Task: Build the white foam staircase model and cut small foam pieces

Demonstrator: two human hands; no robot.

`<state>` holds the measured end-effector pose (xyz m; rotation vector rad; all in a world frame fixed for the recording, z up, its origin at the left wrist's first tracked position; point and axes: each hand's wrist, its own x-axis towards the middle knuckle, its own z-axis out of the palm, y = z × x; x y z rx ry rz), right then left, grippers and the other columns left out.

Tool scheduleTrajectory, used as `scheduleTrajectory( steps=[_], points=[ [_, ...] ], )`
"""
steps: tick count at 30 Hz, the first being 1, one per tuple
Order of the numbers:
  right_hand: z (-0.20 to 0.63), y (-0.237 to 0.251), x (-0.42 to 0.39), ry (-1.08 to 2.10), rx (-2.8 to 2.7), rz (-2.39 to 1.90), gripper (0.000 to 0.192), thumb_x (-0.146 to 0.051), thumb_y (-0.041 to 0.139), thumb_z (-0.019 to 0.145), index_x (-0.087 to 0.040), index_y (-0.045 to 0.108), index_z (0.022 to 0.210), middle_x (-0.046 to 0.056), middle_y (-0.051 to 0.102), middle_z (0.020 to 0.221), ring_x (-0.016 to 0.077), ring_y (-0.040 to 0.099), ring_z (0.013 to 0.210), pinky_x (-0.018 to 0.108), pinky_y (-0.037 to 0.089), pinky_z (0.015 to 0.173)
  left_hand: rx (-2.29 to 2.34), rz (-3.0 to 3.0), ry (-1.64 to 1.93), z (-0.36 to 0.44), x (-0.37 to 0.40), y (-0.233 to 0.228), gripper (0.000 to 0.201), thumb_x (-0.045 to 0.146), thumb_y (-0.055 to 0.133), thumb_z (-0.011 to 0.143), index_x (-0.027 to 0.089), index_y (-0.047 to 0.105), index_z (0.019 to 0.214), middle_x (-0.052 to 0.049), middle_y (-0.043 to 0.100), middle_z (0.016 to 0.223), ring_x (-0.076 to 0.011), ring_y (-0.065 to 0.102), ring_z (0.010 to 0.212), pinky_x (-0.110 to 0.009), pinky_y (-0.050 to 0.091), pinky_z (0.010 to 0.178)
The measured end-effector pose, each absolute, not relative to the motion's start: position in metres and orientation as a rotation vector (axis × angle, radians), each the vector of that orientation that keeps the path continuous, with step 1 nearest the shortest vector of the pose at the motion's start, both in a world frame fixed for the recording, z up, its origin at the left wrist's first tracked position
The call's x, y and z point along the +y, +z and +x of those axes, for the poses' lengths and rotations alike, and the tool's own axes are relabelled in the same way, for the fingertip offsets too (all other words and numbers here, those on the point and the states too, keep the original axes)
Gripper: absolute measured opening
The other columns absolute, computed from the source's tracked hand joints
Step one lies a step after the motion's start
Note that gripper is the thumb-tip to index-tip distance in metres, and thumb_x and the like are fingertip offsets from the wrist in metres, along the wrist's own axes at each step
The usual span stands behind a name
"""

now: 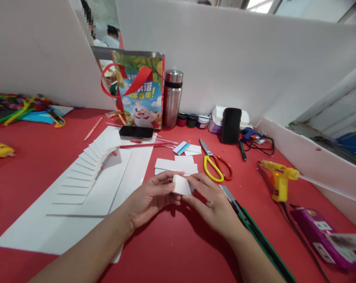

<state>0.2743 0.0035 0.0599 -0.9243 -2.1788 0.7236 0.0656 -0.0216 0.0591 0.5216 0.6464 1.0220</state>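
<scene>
A small white box-shaped piece point(182, 185), apparently of card or foam board, is held between both hands above the red table. My left hand point(154, 192) pinches its left side, with the thumb on the near face. My right hand point(209, 196) grips the right side between thumb and fingers. Just beyond the hands lie several white rectangular pieces point(176, 165). To the left, a curved staircase of white boards point(80, 177) stands on a white sheet point(33, 232). Scissors point(215, 165) with yellow and red handles lie beyond my right hand.
A green utility knife point(257, 232) lies beside my right forearm. A yellow glue gun point(279, 177) with its cord stands at the right, near a purple case point(325, 236). Behind are a steel flask point(172, 100), a printed bag point(142, 90), phones point(136, 132) and paint jars point(191, 120).
</scene>
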Motion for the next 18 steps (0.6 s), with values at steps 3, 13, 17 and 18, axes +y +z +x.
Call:
scheduleTrajectory(
  steps=[3,13,17,18],
  points=[
    [0.278,0.058,0.004,0.530,-2.232,-0.918,0.037,-0.024,0.062,0.096,-0.022,0.059,0.134,0.012,0.062,0.123,0.0248,0.061,0.111,0.039,0.052,0.095,0.706,0.590,1.014,0.065,-0.022,0.060,0.041,0.021,0.079,0.081,0.020,0.074,0.122,-0.008,0.072,0.103,-0.0147,0.066,0.080,-0.029,0.056,0.077],
    [0.274,0.062,0.000,-0.039,-2.330,-0.874,0.044,-0.017,0.060,0.096,-0.013,0.050,0.138,0.018,0.062,0.119,0.0300,0.058,0.103,0.047,0.051,0.085,1.037,1.055,1.238,0.073,-0.029,0.069,0.034,0.029,0.074,0.086,0.024,0.075,0.119,-0.006,0.069,0.116,-0.0207,0.064,0.105,-0.031,0.049,0.095],
    [0.271,0.064,-0.002,-0.132,-2.367,-0.879,0.046,-0.016,0.058,0.096,-0.013,0.047,0.140,0.018,0.063,0.117,0.0306,0.059,0.100,0.047,0.050,0.080,1.143,1.131,1.274,0.077,-0.030,0.072,0.027,0.028,0.074,0.085,0.019,0.077,0.110,-0.005,0.072,0.102,-0.0192,0.067,0.093,-0.029,0.052,0.084],
    [0.271,0.063,-0.002,-0.146,-2.372,-0.883,0.046,-0.015,0.058,0.096,-0.013,0.047,0.141,0.018,0.063,0.117,0.0309,0.059,0.100,0.047,0.050,0.080,1.165,1.144,1.273,0.078,-0.031,0.072,0.024,0.028,0.073,0.086,0.018,0.077,0.107,-0.005,0.073,0.097,-0.0184,0.067,0.090,-0.028,0.052,0.081]
  ],
)
